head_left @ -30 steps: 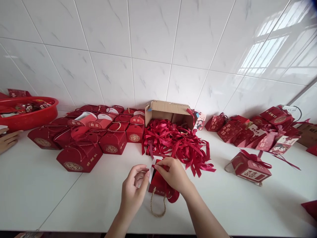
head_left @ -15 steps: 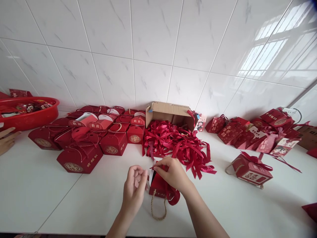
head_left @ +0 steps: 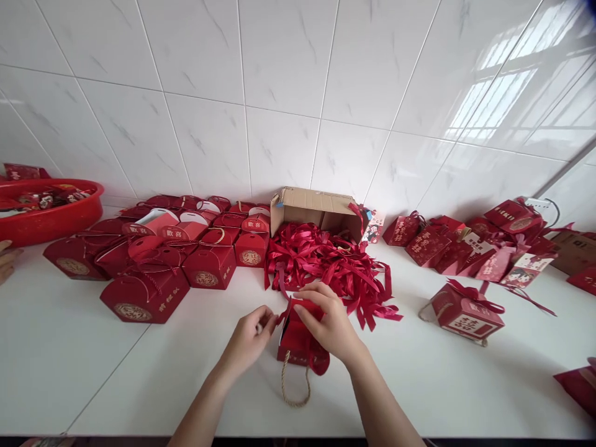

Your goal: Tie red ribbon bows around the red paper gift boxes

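Observation:
A small red gift box (head_left: 298, 346) stands in front of me with its top partly open and a white inner edge showing. Its twisted rope handle (head_left: 297, 403) droops onto the table on the near side, and red ribbon hangs over the front. Closed in a pinch at the box's left side, my left hand (head_left: 249, 338) holds the end of a red ribbon (head_left: 281, 318). My right hand (head_left: 328, 323) grips the box's top from the right, fingers bent over the flap; its thumb is partly hidden. Just behind lies a heap of red ribbons (head_left: 326, 261).
A cardboard box (head_left: 316, 200) lies on its side behind the ribbons. Several finished red boxes (head_left: 149, 292) crowd the left; a red basin (head_left: 84, 214) and another person's hand (head_left: 7, 261) are beyond. A bow-tied box (head_left: 468, 313) and several gift bags (head_left: 428, 245) sit right.
My left hand has gone from loosely curled beside the box to pinching the ribbon end. My right hand has shifted from pinching at the box's edge to lying over its top.

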